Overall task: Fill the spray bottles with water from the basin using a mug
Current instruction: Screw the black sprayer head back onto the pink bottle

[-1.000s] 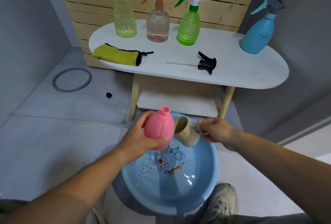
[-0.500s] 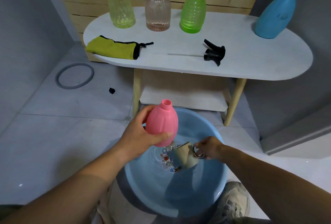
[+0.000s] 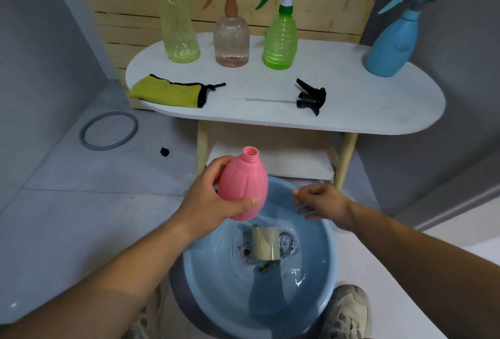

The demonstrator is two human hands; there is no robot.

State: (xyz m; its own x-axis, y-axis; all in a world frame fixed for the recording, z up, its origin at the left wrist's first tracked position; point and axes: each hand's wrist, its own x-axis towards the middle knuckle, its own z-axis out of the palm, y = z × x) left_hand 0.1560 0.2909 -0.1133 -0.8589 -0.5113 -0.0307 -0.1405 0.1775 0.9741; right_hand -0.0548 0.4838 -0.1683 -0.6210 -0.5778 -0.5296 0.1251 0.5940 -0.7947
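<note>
Both hands: I am holding them over the basin (image 3: pixel 331 244), which is sitting on the floor below the front edge of the table (image 3: pixel 378 111).
Left side: my left hand (image 3: pixel 208 203) is gripping the pink bottle (image 3: pixel 243 184) round its belly, open neck pointing up, above the basin's far edge.
Right side: my right hand (image 3: pixel 322 203) is holding nothing; its fingers are loose and spread, hovering just over the far rim.
Water tool: the mug (image 3: pixel 265 242) is lying on its side in the water, near the basin's middle, handle to the right.
Cap: the black spray head (image 3: pixel 311 97) is lying near the table's front edge.
Fill level: the bottle is not transparent, so I cannot tell.
Doing it well: I am thinking to take the mug by the handle, scoop only half, and pour slowly into the narrow neck, bottle upright over the basin so that spills are falling back.
</note>
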